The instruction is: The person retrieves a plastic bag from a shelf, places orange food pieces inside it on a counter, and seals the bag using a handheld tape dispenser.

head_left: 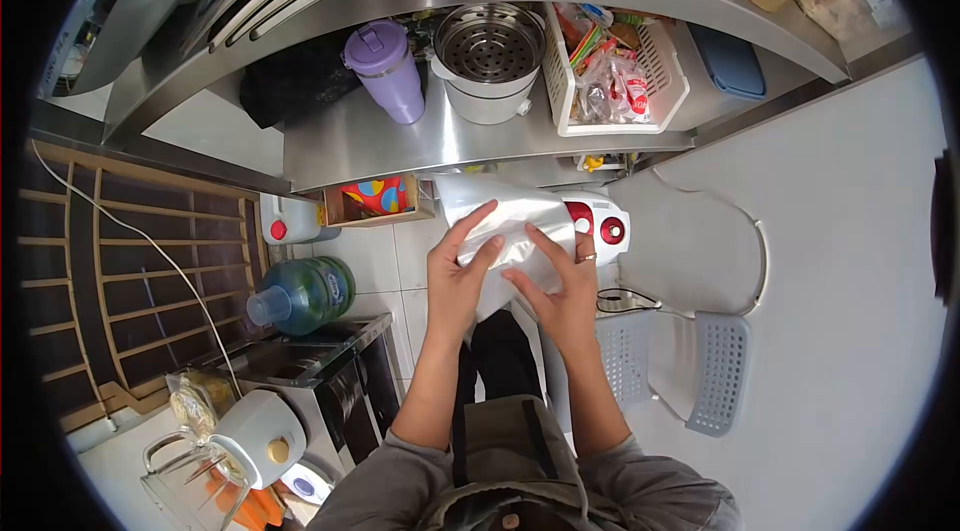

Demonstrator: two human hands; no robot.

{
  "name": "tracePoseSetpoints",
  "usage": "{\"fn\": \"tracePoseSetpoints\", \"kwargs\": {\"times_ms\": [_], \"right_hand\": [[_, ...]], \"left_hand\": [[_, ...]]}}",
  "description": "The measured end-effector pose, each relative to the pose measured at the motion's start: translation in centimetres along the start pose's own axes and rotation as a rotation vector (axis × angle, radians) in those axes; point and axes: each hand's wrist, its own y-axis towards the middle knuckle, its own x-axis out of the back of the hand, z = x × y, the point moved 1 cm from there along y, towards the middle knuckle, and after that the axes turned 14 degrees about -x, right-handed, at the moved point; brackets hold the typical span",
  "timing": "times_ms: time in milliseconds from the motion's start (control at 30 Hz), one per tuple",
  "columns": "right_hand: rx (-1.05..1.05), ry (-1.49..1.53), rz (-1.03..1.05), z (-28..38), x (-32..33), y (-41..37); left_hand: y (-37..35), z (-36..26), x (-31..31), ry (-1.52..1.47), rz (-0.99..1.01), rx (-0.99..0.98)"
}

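Observation:
A thin, shiny, translucent plastic bag (510, 206) is held up in front of my body, between both hands. My left hand (456, 281) grips its left side, with the thumb on the near face and the index finger stretched along it. My right hand (568, 303), with a ring on one finger, holds the right side, its thumb and index finger on the film. The other fingers of both hands are partly hidden. Nothing can be made out inside the bag.
On the steel shelf (340, 151) stand a lavender tumbler (390, 81), a white pot (490, 103) with a steamer insert, and a white basket (622, 119) of packets. Below are a white-and-red appliance (612, 229), a large water bottle (310, 296) and a grey perforated seat (718, 371). A blender (262, 436) is at lower left.

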Motion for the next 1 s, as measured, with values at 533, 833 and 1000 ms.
{"fn": "tracePoseSetpoints", "kwargs": {"times_ms": [533,833,1000], "right_hand": [[0.037,-0.218,-0.101,-1.1,-1.6,-1.5],[-0.041,-0.335,0.113,-7.9,-5.2,-4.6],[-0.100,-0.326,0.005,-7.0,-4.1,-4.1]], "left_hand": [[-1.7,3.5,-0.3,0.375,-0.130,-0.122],[-2.5,10.7,2.2,0.510,-0.118,-0.046],[-3.2,12.4,3.3,0.506,-0.065,0.090]]}}
